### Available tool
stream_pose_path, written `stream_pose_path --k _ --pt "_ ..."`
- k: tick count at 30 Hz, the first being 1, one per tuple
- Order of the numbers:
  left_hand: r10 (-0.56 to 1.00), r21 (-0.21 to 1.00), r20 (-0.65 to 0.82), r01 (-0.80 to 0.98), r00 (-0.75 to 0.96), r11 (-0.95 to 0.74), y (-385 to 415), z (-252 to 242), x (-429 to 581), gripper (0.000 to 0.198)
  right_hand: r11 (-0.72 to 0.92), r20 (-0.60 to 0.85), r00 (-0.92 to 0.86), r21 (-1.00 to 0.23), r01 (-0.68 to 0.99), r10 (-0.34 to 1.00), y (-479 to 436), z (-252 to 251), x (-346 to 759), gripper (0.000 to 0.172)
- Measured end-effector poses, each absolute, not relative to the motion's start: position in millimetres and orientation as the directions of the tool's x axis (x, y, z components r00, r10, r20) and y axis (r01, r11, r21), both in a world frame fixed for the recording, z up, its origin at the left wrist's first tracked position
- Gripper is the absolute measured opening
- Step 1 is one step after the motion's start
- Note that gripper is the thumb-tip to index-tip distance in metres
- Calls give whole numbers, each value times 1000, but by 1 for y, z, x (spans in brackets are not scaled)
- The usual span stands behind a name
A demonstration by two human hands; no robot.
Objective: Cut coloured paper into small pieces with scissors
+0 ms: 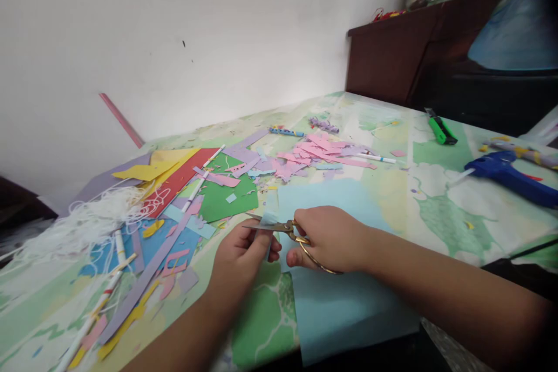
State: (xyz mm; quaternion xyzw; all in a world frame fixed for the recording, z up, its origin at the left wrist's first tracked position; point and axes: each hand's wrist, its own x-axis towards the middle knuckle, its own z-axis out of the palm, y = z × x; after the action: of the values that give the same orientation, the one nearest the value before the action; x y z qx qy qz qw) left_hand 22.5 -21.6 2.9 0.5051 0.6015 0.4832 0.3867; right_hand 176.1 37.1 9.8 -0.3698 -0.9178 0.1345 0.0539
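Observation:
My right hand (326,238) is closed round the gold handles of a pair of scissors (283,226), whose blades point left. Between the fingers and thumb of my left hand (244,250) is a small light-blue paper strip (270,209). The scissor blades lie across this strip, just above my left thumb. Under my right hand a large light-blue sheet (349,302) lies on the table and runs to the front edge. Pink paper scraps (314,154) are heaped beyond my hands.
White string (82,232) lies tangled at the left, beside red (183,186), green (226,192) and yellow paper. On the right are a blue glue gun (514,177) and a green utility knife (442,129). A wall borders the table's back.

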Motion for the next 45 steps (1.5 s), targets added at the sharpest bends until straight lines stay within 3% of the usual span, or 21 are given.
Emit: stream_pose_path --k 15,24,37,45 --pt "974 953 48 302 -220 21 -22 6 20 17 685 -26 -721 -287 669 693 42 9 173 61" --pt "980 993 -106 26 -168 112 -16 0 16 15 655 -111 -721 -342 673 683 47 11 173 58" --pt "955 986 -166 -8 -247 169 -5 7 22 19 601 -169 -703 -406 688 691 55 7 172 53" --pt "959 977 -215 -56 -185 208 -7 9 21 17 598 -160 -695 -398 696 702 58 11 175 46"
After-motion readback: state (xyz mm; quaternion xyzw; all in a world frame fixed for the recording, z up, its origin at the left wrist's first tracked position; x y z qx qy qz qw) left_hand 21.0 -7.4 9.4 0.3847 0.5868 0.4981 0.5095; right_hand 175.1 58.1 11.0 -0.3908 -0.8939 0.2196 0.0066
